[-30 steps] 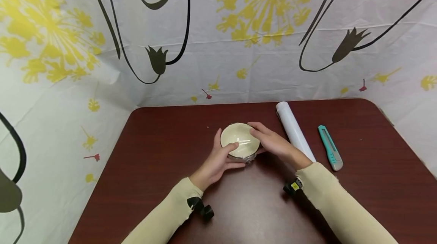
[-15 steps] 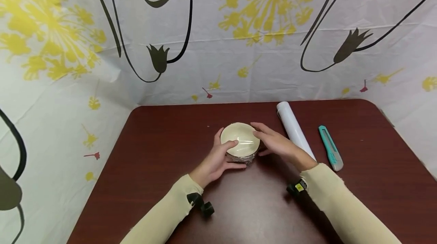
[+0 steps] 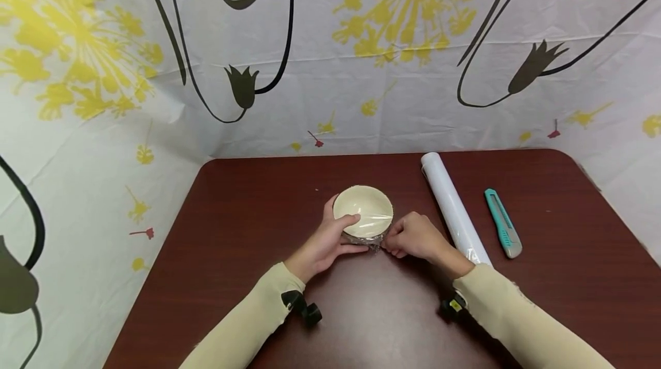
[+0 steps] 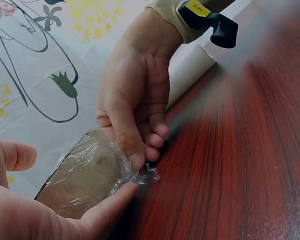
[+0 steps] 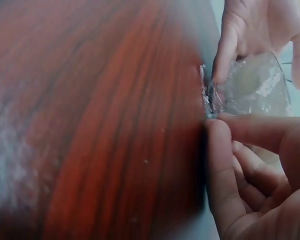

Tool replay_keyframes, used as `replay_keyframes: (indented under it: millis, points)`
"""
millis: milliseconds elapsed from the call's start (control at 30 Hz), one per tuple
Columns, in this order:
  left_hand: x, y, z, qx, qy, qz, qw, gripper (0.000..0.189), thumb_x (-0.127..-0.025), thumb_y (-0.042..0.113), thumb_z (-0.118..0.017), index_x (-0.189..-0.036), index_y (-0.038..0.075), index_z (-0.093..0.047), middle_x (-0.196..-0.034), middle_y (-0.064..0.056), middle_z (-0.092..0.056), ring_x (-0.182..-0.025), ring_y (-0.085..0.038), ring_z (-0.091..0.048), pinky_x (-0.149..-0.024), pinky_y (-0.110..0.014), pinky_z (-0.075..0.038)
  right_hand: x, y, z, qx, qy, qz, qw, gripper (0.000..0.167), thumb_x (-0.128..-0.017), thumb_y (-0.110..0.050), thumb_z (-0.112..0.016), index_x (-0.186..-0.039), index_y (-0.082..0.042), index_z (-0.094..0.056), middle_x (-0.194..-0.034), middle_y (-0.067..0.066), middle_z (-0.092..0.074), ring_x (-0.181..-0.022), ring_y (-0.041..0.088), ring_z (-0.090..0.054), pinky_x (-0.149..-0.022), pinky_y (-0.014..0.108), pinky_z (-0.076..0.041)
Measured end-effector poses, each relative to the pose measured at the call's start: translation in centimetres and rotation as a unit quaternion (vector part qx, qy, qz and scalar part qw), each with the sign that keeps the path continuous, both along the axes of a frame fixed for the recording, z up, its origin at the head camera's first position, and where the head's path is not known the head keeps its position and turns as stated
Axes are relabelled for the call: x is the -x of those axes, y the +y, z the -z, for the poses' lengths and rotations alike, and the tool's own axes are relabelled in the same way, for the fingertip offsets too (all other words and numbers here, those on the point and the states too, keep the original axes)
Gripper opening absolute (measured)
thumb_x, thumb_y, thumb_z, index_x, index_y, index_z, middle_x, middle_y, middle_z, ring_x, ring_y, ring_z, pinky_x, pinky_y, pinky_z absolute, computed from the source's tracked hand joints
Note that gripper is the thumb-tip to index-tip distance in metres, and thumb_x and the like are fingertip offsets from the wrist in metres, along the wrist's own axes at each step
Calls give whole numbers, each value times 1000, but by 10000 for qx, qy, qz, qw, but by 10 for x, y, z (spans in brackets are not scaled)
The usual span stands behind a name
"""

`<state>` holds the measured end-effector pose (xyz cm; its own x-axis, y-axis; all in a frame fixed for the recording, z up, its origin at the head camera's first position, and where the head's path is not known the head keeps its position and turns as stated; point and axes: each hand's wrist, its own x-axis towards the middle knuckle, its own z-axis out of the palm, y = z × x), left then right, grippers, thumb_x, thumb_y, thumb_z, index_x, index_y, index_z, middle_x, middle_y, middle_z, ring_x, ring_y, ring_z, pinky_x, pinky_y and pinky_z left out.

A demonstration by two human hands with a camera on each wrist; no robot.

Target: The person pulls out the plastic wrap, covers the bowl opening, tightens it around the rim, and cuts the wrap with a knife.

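Note:
A cream bowl [image 3: 369,202] covered in clear plastic wrap [image 4: 90,155] sits near the table's middle. My left hand [image 3: 326,244] holds it from the left, thumb over the rim and the other fingers around the side and low by the base. At the bowl's lower right, my right hand [image 3: 417,238] pinches the crumpled edge of the wrap between thumb and forefinger. The right wrist view shows that bunched plastic wrap [image 5: 210,97] close to the tabletop, right at the fingertips. The underside of the bowl is hidden.
A white roll [image 3: 454,205] lies slanted just right of my right hand, partly behind the forearm. Farther right is a teal box cutter [image 3: 503,222]. The dark red table [image 3: 258,208] ends at a patterned cloth backdrop [image 3: 320,99].
My right hand has left the bowl's right rim and come down to its lower right side, where the fingers now pinch the wrap. The left hand and bowl stay in place.

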<state>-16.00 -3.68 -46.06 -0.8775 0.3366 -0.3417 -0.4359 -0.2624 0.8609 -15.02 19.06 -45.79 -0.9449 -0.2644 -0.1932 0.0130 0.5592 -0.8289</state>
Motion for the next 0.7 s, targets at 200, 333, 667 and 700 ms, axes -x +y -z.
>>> replay_keyframes:
  millis: [200, 333, 667, 700]
  points:
    - [0, 4, 2, 53, 96, 18, 9999, 91, -104, 16, -66, -173, 28, -8, -163, -33, -35, -125, -54, -66, -97, -69, -58, 2, -7, 9, -172, 168, 381, 9990, 17, -87, -6, -81, -70, -3, -79, -62, 2, -72, -53, 14, -70, -52, 29, -61]
    - [1, 4, 2, 114, 101, 40, 9999, 91, -104, 17, -67, -173, 28, -8, -163, -32, -35, -125, -54, -66, -98, -69, -58, 2, -7, 11, -1037, 715, 158, 9919, 31, -90, -22, -82, -61, -16, -75, -53, -7, -65, -45, 9, -63, -48, 29, -55]
    - [7, -7, -3, 1645, 738, 488, 9824, 83, -107, 27, -67, -173, 19, -17, -138, -28, -58, -98, -40, -77, -77, -53, -68, 3, -7, 9, -1778, 899, -171, 9798, 40, -85, -39, -91, -57, -21, -70, -48, -12, -59, -45, 9, -62, -49, 31, -51]
    - [7, -8, -4, 1716, 778, 534, 9806, 82, -107, 28, -67, -173, 19, -18, -139, -28, -58, -99, -40, -77, -77, -53, -68, 3, -7, 10, -1825, 928, -156, 9787, 40, -85, -41, -91, -58, -21, -70, -48, -13, -59, -45, 9, -62, -49, 32, -51]
